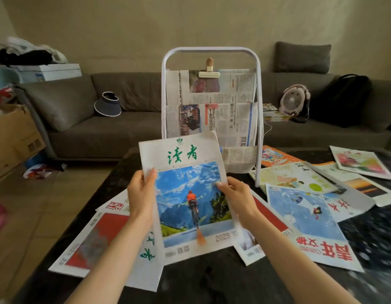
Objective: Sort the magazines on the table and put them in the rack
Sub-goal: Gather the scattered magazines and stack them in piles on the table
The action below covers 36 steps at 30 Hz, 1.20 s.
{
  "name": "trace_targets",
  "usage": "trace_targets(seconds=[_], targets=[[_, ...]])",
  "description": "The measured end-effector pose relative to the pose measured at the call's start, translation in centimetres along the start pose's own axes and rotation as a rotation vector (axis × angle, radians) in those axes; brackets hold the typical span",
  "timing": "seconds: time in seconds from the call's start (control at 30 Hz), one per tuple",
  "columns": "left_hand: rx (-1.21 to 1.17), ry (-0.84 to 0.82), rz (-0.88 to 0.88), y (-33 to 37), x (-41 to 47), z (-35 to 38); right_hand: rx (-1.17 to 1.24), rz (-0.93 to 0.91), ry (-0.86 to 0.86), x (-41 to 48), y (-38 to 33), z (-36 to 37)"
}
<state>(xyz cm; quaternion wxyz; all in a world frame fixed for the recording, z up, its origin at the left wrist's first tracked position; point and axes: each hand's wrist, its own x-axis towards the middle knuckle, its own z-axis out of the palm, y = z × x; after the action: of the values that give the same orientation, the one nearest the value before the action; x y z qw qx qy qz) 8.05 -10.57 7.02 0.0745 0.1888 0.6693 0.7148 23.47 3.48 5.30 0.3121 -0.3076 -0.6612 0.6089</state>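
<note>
Fingers (pixel 151 175) of the left hand (pixel 140 195) pinch the left edge of a magazine (pixel 190 194) with a cyclist on its cover, while the right hand (pixel 239 197) pinches its right edge, thumb on the cover. Both hands hold this magazine tilted up above the dark counter (pixel 212 279), just in front of the white rack (pixel 211 95), which carries newspapers. Other magazines lie scattered on the counter to both sides of the rack, the blue-covered one (pixel 304 211) to its right.
</note>
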Motion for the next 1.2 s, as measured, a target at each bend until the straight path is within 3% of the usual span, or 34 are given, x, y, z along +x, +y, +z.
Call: trace_targets(seconds=[0.1, 0.17, 0.33, 0.47, 0.53, 0.63, 0.73, 0.9, 1.2], targets=[[-0.012, -0.347, -0.298, -2.1, -2.1, -0.7, 0.032, 0.025, 0.114, -0.5, 1.0, -0.4], [0.064, -0.452, -0.393, -3.8, -3.9, -0.7, 0.065, 0.081, 0.185, -0.6, 1.8, -0.5], [0.253, -0.391, -0.3, -6.1, -4.9, 0.1, 0.021, 0.324, 0.132, -0.7, 4.7, -0.7], [0.248, -0.28, -0.323, -7.1, -4.5, 0.3, -0.169, 0.33, -0.033, -1.7, 5.1, -1.1], [0.243, -0.208, -0.317, -7.4, -4.0, -0.1, -0.351, 0.263, -0.031, -1.7, 5.3, -1.5], [0.249, -0.154, -0.306, -7.8, -3.5, -0.8, -0.817, 0.118, -0.015, -1.3, 6.6, -2.1], [0.3, -0.17, -0.3, -8.3, -3.3, -1.3, -1.097, 0.126, -0.099, -1.5, 8.4, -2.3], [0.328, -0.184, -0.325, -8.5, -3.1, -1.8, -1.227, 0.201, -0.202, -1.8, 9.7, -2.2], [0.338, -0.197, -0.338, -8.8, -3.1, -2.3, -1.227, 0.146, -0.158, -2.1, 9.0, -2.0]])
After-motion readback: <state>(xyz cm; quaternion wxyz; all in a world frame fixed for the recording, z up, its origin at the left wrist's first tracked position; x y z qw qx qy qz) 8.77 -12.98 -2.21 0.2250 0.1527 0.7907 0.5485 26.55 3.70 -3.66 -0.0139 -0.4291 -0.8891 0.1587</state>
